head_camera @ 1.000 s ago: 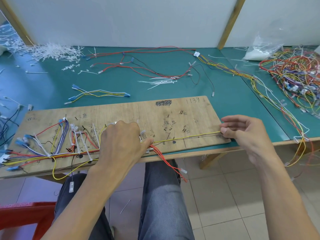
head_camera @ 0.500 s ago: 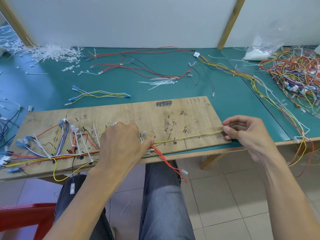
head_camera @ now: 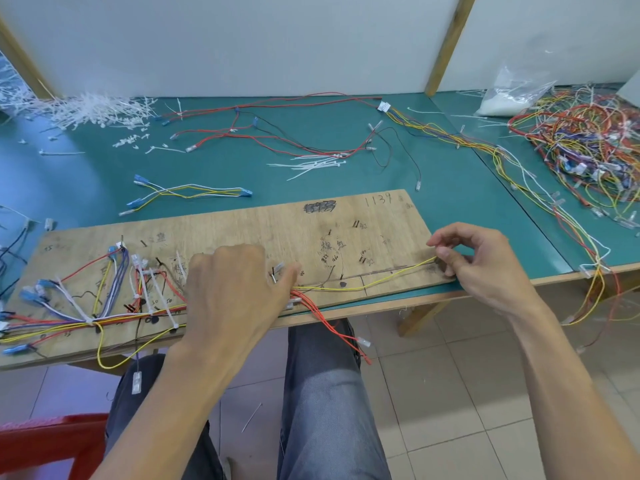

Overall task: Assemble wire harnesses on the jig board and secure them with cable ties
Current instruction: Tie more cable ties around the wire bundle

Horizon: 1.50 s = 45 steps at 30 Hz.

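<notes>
A wooden jig board (head_camera: 277, 226) lies across the green table's front edge. A wire harness (head_camera: 90, 306) of red, yellow, blue and white wires with white cable ties covers its left part. My left hand (head_camera: 232, 289) rests on the bundle at the board's middle, fingers curled over the wires. A yellow wire (head_camera: 363, 287) runs right along the board's lower edge. My right hand (head_camera: 474, 265) pinches that wire's end at the board's right corner. Red wires (head_camera: 332, 327) hang off the edge over my lap.
Loose cable ties (head_camera: 311, 165) and red and black wire sets (head_camera: 277, 140) lie behind the board. A short blue-tipped harness (head_camera: 187, 194) lies at mid-left. White tie offcuts (head_camera: 86, 109) pile at back left. A big tangle of wires (head_camera: 588, 147) and a plastic bag (head_camera: 512, 95) fill the right.
My right hand has shifted slightly left and up at the board's right corner, still pinching the yellow wire's end. My left hand has stayed on the bundle.
</notes>
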Motion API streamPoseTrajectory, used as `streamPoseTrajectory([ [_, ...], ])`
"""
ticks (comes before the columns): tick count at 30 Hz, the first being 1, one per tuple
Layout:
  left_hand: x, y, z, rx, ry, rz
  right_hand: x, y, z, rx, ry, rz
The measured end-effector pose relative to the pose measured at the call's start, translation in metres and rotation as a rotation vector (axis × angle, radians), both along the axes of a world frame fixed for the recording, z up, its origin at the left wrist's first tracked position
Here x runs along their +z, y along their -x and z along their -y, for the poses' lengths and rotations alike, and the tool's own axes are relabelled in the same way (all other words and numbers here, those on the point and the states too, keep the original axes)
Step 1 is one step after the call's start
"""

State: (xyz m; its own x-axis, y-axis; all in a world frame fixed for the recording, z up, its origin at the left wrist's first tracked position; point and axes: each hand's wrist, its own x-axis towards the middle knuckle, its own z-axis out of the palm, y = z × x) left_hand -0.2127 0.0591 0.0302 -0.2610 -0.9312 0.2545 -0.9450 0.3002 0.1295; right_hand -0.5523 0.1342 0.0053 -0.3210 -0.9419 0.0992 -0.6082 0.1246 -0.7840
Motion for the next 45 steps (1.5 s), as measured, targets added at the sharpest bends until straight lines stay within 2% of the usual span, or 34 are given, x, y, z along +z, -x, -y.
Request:
streamPoseTrajectory([
  [4, 0.009, 0.042, -0.023, -0.257, 0.167, -0.125, 0.006, -0.013, -0.001, 0.05, 0.094, -0.008],
  [8, 0.004, 0.096, -0.046, -0.474, 0.081, -0.101, 0.017, -0.031, -0.001, 0.127, 0.208, 0.08],
  [10, 0.0, 0.11, -0.047, -0.459, -0.093, -0.228, 0.022, -0.038, -0.003, 0.167, 0.231, 0.129],
  [12, -0.006, 0.114, -0.045, -0.425, -0.311, -0.477, 0.026, -0.042, -0.005, 0.197, 0.239, 0.192],
  [16, -0.012, 0.105, -0.042, -0.501, -0.368, -0.776, 0.032, -0.048, -0.01, 0.196, 0.238, 0.258],
  [20, -0.011, 0.1, -0.044, -0.533, -0.353, -0.875, 0.039, -0.056, -0.015, 0.167, 0.277, 0.356],
  [26, -0.014, 0.096, -0.047, -0.496, -0.346, -0.979, 0.04, -0.071, -0.018, 0.152, 0.289, 0.306],
  [32, -0.016, 0.096, -0.045, -0.49, -0.439, -1.119, 0.026, -0.087, -0.02, 0.002, 0.457, 0.581],
  [36, -0.02, 0.095, -0.05, -0.505, -0.549, -1.218, 0.015, -0.103, -0.024, -0.079, 0.482, 0.718],
  [42, -0.018, 0.099, -0.055, -0.485, -0.552, -1.32, 0.009, -0.118, -0.027, -0.112, 0.452, 0.835],
  [45, -0.017, 0.1, -0.055, -0.462, -0.505, -1.297, 0.008, -0.12, -0.025, -0.148, 0.429, 0.831],
])
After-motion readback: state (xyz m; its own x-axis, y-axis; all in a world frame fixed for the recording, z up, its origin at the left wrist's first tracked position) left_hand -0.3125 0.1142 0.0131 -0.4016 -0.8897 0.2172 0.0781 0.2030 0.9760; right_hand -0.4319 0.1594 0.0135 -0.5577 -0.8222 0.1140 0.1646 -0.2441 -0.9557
